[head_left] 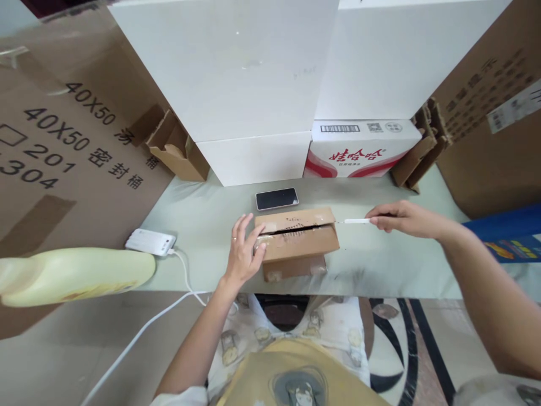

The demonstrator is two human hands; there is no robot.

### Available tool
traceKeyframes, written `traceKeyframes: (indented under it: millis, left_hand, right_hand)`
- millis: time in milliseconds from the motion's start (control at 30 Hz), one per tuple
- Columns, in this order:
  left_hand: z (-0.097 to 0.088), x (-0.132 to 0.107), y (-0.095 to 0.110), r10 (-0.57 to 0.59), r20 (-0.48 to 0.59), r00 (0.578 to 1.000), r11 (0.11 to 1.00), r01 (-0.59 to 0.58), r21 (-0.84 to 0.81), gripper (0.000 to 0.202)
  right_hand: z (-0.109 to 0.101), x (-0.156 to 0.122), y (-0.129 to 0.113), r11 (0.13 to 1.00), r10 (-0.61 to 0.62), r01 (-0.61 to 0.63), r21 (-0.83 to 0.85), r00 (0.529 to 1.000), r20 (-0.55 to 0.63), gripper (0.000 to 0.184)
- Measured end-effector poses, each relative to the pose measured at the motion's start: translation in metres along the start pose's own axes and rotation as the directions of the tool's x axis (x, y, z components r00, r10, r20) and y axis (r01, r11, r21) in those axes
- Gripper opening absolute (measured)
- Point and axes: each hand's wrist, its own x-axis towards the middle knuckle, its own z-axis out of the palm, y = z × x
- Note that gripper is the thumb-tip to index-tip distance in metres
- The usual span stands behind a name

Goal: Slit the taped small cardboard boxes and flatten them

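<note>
Currently the small brown cardboard box (302, 242) sits near the front edge of the pale green table (203, 225), directly ahead of the person. Clear tape shows on its left end and front, and a dark slit runs along the top seam between the flaps. The left hand (244, 251) lies on the box's left end with its fingers (240, 225) spread and extended, palm against the cardboard, pressing rather than gripping; a ring is visible on one finger. The right hand (399, 218) is just to the right of the box, clear of it, with fingers pinched closed around a thin white stick-like tool (355, 221). The tool is held level, its tip pointing left and close to the box's upper right corner; contact cannot be confirmed. A black smartphone (276, 198) lies flat just behind the box. A white power bank (151, 241) with a white cable (186, 276) rests at the table's left edge, well apart from the box. Large white cartons (236, 73) and a red-and-white printed carton (359, 152) stand along the back. A pale yellow rounded object (80, 273) lies at the far left.
</note>
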Motion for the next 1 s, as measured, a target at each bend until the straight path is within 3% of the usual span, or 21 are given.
traceKeyframes:
  millis: [133,200,300,467,533,633,733,800,933,1000]
  left_hand:
    - [-0.010,-0.003,0.017,0.267,0.047,0.963,0.918,-0.269,0.290,0.045]
    - [-0.012,-0.003,0.022,0.300,0.097,0.949,0.879,-0.314,0.357,0.050]
    - [-0.014,-0.003,0.030,0.307,0.121,0.944,0.873,-0.330,0.360,0.044]
    - [-0.019,-0.009,0.044,0.389,0.080,0.918,0.858,-0.392,0.331,0.020]
    - [-0.018,-0.016,0.047,0.429,0.122,0.895,0.844,-0.445,0.300,0.023]
    - [-0.015,-0.028,0.047,0.417,0.197,0.887,0.856,-0.456,0.244,0.028]
    - [-0.014,-0.033,0.048,0.352,0.289,0.890,0.881,-0.419,0.220,0.026]
    - [-0.017,-0.029,0.052,0.289,0.392,0.874,0.903,-0.385,0.193,0.017]
    - [-0.025,-0.010,0.062,0.196,0.551,0.811,0.925,-0.340,0.172,0.018]
    - [-0.025,0.002,0.064,0.203,0.572,0.795,0.902,-0.380,0.208,0.015]
  right_hand:
    - [0.030,0.012,0.047,0.943,0.064,-0.042,0.329,0.996,-0.054,0.071]
    - [0.052,0.020,0.066,0.923,0.102,-0.042,0.382,0.985,-0.139,0.077]
    - [0.090,0.035,0.087,0.931,0.176,-0.050,0.362,0.929,-0.325,0.079]
    - [0.137,0.060,0.098,0.969,0.204,-0.087,0.230,0.808,-0.552,0.060]
    - [0.139,0.063,0.093,0.981,0.152,-0.047,0.189,0.795,-0.587,0.062]
    - [0.126,0.058,0.073,0.986,0.007,0.094,0.141,0.810,-0.587,0.073]
    - [0.106,0.051,0.040,0.954,-0.259,0.300,0.017,0.851,-0.457,0.072]
    - [0.095,0.050,0.016,0.930,-0.360,0.363,-0.058,0.865,-0.348,0.067]
    - [0.085,0.058,-0.016,0.947,-0.308,0.321,-0.002,0.907,-0.287,0.045]
    - [0.083,0.065,-0.021,0.954,-0.276,0.298,0.030,0.913,-0.300,0.049]
